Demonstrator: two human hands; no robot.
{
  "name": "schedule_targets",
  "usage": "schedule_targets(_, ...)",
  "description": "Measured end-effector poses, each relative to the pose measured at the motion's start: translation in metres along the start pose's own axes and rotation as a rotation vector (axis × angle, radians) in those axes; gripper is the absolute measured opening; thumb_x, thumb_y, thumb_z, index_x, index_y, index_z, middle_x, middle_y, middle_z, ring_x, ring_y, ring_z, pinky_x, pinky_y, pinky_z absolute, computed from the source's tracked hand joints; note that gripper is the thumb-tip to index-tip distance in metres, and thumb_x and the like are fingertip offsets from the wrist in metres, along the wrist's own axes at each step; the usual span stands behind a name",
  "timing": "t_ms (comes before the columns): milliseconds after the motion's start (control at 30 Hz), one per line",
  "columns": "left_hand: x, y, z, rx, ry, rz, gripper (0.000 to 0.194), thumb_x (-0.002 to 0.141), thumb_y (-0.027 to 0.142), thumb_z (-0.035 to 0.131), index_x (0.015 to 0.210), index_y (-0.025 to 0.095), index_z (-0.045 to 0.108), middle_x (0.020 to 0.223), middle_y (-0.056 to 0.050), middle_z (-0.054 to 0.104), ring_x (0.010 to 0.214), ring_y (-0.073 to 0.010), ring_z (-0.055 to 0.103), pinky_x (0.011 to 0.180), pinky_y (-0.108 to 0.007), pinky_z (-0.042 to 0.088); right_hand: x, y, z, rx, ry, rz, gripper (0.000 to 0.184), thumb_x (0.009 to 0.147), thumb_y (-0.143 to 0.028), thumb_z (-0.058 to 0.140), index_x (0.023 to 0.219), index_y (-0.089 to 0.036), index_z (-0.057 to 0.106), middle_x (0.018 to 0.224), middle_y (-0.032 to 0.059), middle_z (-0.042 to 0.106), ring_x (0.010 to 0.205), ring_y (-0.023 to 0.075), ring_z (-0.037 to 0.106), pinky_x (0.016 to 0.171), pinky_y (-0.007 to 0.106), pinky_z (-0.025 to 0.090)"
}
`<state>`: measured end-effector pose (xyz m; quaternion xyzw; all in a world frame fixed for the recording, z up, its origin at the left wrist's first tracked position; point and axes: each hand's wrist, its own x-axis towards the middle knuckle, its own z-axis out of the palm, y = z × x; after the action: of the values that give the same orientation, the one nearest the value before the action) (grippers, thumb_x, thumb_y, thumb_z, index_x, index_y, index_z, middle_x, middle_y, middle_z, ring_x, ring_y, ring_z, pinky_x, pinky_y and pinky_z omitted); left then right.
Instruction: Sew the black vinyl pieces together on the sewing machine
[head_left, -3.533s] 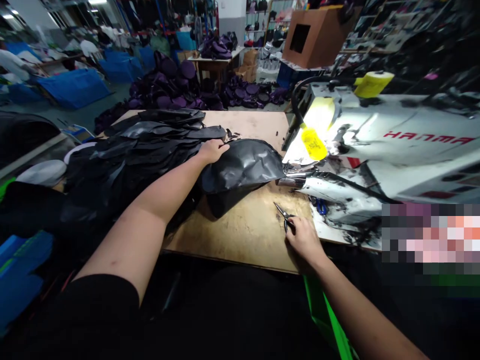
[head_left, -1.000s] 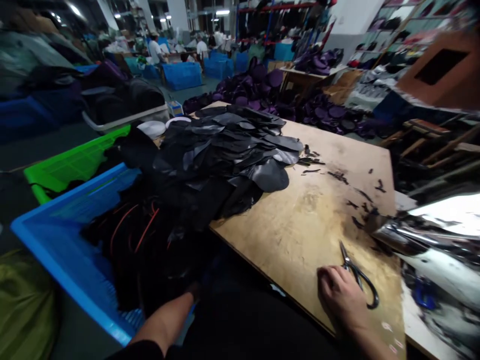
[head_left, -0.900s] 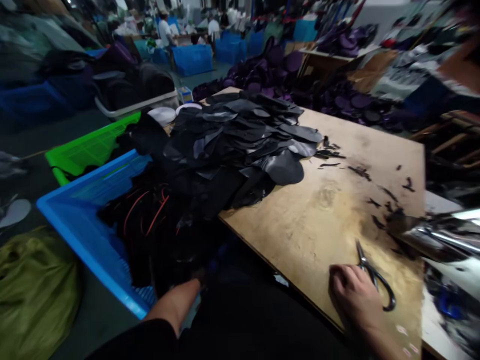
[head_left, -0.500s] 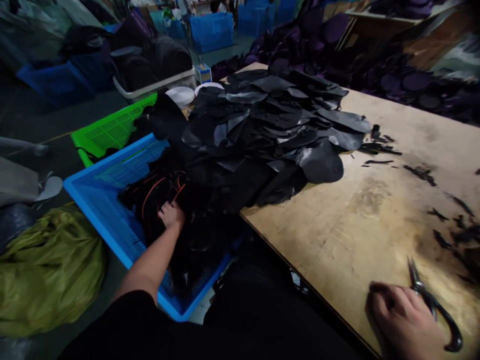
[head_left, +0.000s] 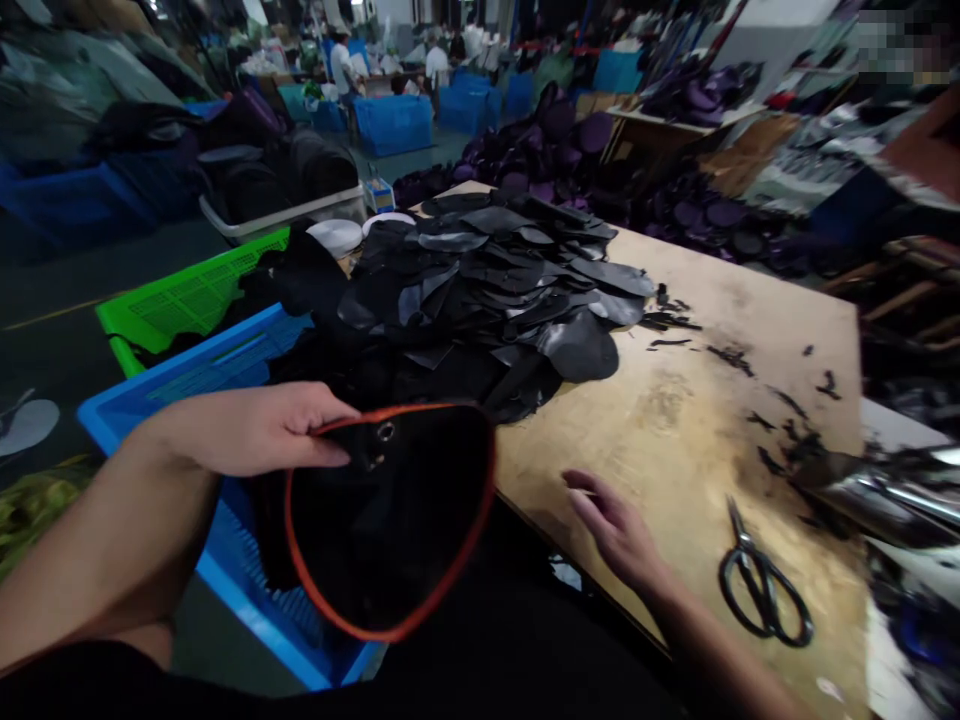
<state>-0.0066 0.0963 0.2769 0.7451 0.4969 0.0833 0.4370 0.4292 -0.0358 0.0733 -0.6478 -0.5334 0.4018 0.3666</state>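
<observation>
A black rounded panel [head_left: 382,520] with orange-red edge binding and a metal eyelet [head_left: 385,432] hangs from the left hand [head_left: 247,430], whose fingers grip its top edge, just off the near edge of a plywood table [head_left: 675,450] and above a blue plastic crate [head_left: 187,358]. The right hand [head_left: 619,535] is open and empty, fingers loosely spread over the table, a little way from black-handled scissors [head_left: 765,590] lying on it. Farther along the table sits a heap of black leather pieces [head_left: 465,300], with black scraps [head_left: 731,358] scattered to its right.
</observation>
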Motion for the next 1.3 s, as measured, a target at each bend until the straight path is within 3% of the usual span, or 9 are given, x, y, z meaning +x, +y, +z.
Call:
schedule_targets(100,0.038,0.052,0.007,-0.349,-0.098,0.165,0.031,0.066,0.036,0.085,0.090,0.016,0.082,0.087,-0.006,0.080,0.080,-0.0254,0.076,0.074,-0.036,0.063,0.009,-0.043,0.029,0.541,-0.206,0.135,0.047,0.084,-0.062,0.075,0.114,-0.026,0.073,0.121,0.0094,0.075,0.113,0.0299,0.068,0.106,0.050,0.052)
schedule_targets(233,0.118,0.071,0.076,-0.592,0.057,0.209,0.039,0.068,0.033,0.080,0.102,0.014,0.079,0.088,-0.007,0.079,0.082,-0.0268,0.076,0.078,-0.040,0.063,-0.001,-0.053,0.007,1.048,-0.394,0.219,0.062,0.084,-0.082,0.062,0.098,-0.023,0.073,0.097,0.0091,0.076,0.098,0.0306,0.072,0.102,0.054,0.052)
schedule_targets(433,0.186,0.081,0.191,-0.109,0.572,0.542,0.031,0.090,0.020,0.053,0.107,0.017,0.079,0.115,-0.010,0.075,0.111,-0.0235,0.069,0.105,-0.041,0.055,-0.014,-0.025,-0.071,0.959,0.001,0.102,0.061,0.090,-0.081,0.050,0.113,-0.028,0.072,0.116,0.0106,0.075,0.118,0.0331,0.067,0.104,0.055,0.051)
schedule_targets(667,0.168,0.117,0.217,0.319,0.880,1.160,0.044,0.099,0.019,0.053,0.136,0.037,0.068,0.148,-0.004,0.063,0.137,-0.0247,0.055,0.115,-0.047,0.047,-0.004,0.009,-0.128,0.734,0.265,0.107,0.058,0.090,-0.073,0.056,0.117,-0.023,0.072,0.107,0.0107,0.077,0.111,0.0334,0.071,0.102,0.051,0.055)
schedule_targets(833,0.147,0.091,0.272,0.729,0.484,1.223,0.048,0.097,0.017,0.058,0.142,0.032,0.064,0.156,-0.008,0.057,0.147,-0.0249,0.044,0.125,-0.046,0.030,-0.005,0.030,-0.151,0.699,0.411,0.163,0.062,0.094,-0.076,0.045,0.113,-0.023,0.072,0.117,0.0105,0.077,0.117,0.0309,0.070,0.104,0.047,0.056)
schedule_targets(967,0.137,0.061,0.322,0.836,0.129,1.172,0.043,0.099,0.025,0.059,0.142,0.025,0.064,0.162,-0.014,0.050,0.150,-0.0295,0.041,0.122,-0.050,0.032,-0.010,0.040,-0.142,0.288,0.581,0.152,0.072,0.087,-0.069,0.064,0.141,-0.022,0.057,0.145,0.0146,0.062,0.137,0.0354,0.055,0.115,0.053,0.045)
schedule_targets(1133,0.140,0.078,0.320,0.715,-0.290,1.094,0.038,0.093,0.039,0.071,0.128,0.024,0.072,0.135,-0.014,0.069,0.123,-0.0293,0.064,0.098,-0.039,0.054,-0.018,0.033,-0.094,-0.438,0.686,-0.094,0.072,0.089,-0.042,0.064,0.152,-0.013,0.045,0.160,0.0238,0.042,0.150,0.0441,0.035,0.123,0.064,0.028)
schedule_targets(1200,0.158,0.100,0.299,0.544,-0.260,1.077,0.025,0.099,0.034,0.062,0.118,0.025,0.076,0.116,-0.009,0.075,0.106,-0.0214,0.069,0.094,-0.031,0.054,-0.020,0.029,-0.073,-0.582,0.591,-0.070,0.070,0.087,-0.034,0.064,0.152,-0.013,0.045,0.160,0.0249,0.042,0.148,0.0463,0.036,0.120,0.066,0.030)
schedule_targets(1300,0.201,0.131,0.269,0.447,0.186,0.815,0.037,0.098,0.028,0.061,0.132,0.019,0.070,0.131,-0.013,0.070,0.125,-0.0278,0.061,0.113,-0.042,0.047,-0.019,0.025,-0.057,-0.688,0.487,0.021,0.074,0.082,-0.027,0.066,0.151,-0.009,0.046,0.159,0.0272,0.043,0.147,0.0491,0.036,0.118,0.065,0.032)
